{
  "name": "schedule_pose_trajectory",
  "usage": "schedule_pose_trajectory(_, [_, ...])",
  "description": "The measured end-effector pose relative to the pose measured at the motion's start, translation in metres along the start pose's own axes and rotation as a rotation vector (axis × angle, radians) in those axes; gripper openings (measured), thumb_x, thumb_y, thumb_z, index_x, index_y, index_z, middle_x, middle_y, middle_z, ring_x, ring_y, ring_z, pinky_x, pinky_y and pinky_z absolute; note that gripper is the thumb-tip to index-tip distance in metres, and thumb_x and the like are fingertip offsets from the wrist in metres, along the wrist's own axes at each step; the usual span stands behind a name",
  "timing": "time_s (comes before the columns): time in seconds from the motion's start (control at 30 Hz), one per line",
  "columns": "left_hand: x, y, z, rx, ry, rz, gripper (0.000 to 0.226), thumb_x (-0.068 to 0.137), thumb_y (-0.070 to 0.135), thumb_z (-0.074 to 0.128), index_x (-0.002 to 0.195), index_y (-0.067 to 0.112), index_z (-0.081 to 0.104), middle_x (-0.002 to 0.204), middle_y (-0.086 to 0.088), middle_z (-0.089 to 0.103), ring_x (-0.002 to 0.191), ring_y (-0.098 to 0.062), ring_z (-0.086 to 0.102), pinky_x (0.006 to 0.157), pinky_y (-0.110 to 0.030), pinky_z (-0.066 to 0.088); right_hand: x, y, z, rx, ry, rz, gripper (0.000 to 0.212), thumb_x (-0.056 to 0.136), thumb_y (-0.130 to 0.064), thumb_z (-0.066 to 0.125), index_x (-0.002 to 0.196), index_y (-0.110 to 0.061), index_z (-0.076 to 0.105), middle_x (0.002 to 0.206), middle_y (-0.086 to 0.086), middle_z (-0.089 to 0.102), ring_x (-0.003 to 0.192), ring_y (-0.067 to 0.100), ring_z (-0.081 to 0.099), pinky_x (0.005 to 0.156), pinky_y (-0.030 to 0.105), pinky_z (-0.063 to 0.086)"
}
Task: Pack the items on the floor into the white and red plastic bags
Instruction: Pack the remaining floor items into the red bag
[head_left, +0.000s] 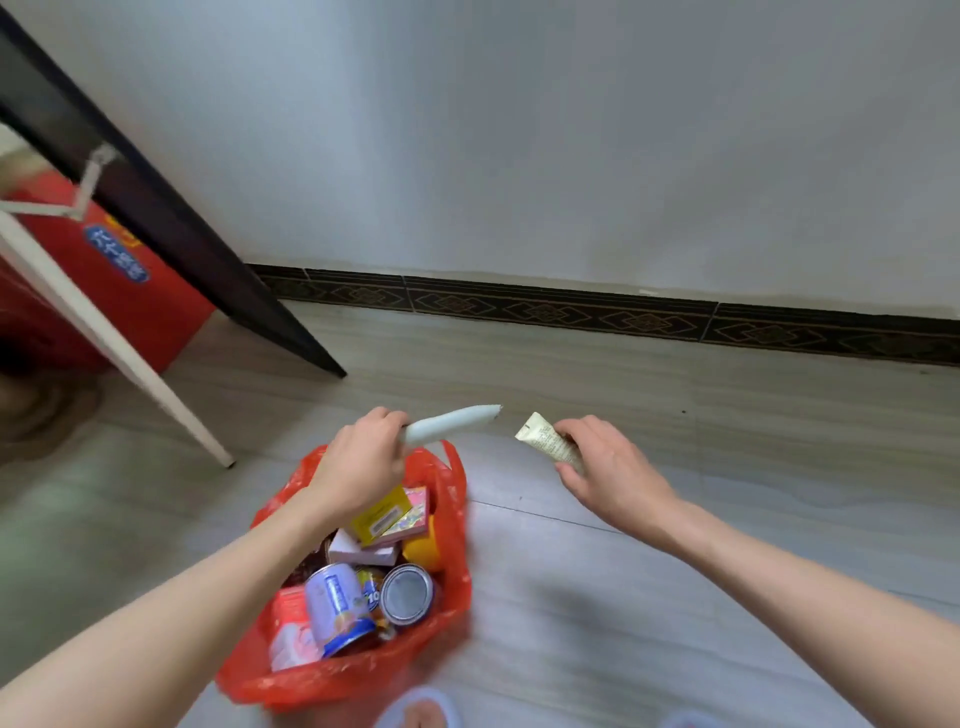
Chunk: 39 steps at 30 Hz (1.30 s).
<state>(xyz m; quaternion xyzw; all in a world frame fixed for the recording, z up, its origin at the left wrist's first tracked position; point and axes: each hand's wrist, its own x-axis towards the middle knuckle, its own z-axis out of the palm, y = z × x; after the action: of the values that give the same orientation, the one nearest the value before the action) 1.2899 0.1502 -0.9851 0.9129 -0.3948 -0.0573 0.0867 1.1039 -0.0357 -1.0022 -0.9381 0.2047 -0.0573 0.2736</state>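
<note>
A red plastic bag (452, 597) stands open on the floor in front of me, filled with several cans, small boxes and a yellow item. Above its far rim my left hand (358, 467) grips a pale white tube (452, 423) that points to the right. To the right of the bag, over bare floor, my right hand (608, 467) pinches a small cream tube (545, 441) with printed text. The two tubes' ends lie close but apart. No white bag is in view.
A dark table edge (156, 208) and a white table leg (119, 343) slant across the left, with a red box (130, 291) behind them. A wall with a dark patterned skirting (571, 312) runs across the back. My slippered feet (421, 712) show at the bottom.
</note>
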Motion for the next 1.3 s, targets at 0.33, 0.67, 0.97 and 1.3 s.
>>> schedule_pose_trajectory(0.33, [-0.133,-0.098,0.038,-0.010,0.126,-0.507,0.023,0.085,0.021,0.054,0.105,0.020,0.065,0.098,-0.009,0.066,0.098,-0.031,0.054,0.077,-0.039,0.031,0.012,-0.120,0.093,-0.015,-0.176,-0.024,0.032,0.088,-0.026,0.051,0.118,-0.017,0.052,0.120,0.007,0.059,0.110,0.029,0.054,0.084,0.037,0.043])
schedule_pose_trajectory(0.67, [-0.149,-0.128,0.076,0.124,0.247,-0.436,0.017,0.065,0.015,0.077,0.080,0.014,0.068,0.072,-0.004,0.061,0.073,-0.028,0.054,0.066,-0.034,0.022,0.020,-0.156,0.217,0.231,-0.247,0.135,0.026,0.087,-0.021,0.056,0.109,-0.007,0.057,0.107,0.012,0.065,0.102,0.030,0.058,0.081,0.034,0.040])
schedule_pose_trajectory(0.97, [-0.170,-0.131,0.084,-0.122,0.311,-0.433,0.026,0.077,0.025,0.063,0.099,0.012,0.068,0.109,-0.012,0.055,0.107,-0.026,0.037,0.085,-0.046,0.041,0.008,-0.155,0.223,0.287,-0.278,0.171,0.035,0.087,-0.010,0.054,0.122,-0.005,0.056,0.123,0.010,0.059,0.116,0.025,0.052,0.093,0.024,0.035])
schedule_pose_trajectory(1.3, [-0.163,-0.149,0.076,-0.395,0.229,-0.771,0.028,0.090,0.019,0.054,0.114,0.006,0.059,0.111,-0.016,0.063,0.102,-0.037,0.057,0.083,-0.040,0.043,0.067,-0.096,0.170,0.226,0.069,0.291,0.026,0.093,-0.020,0.047,0.111,-0.007,0.060,0.112,0.014,0.063,0.105,0.029,0.056,0.084,0.032,0.039])
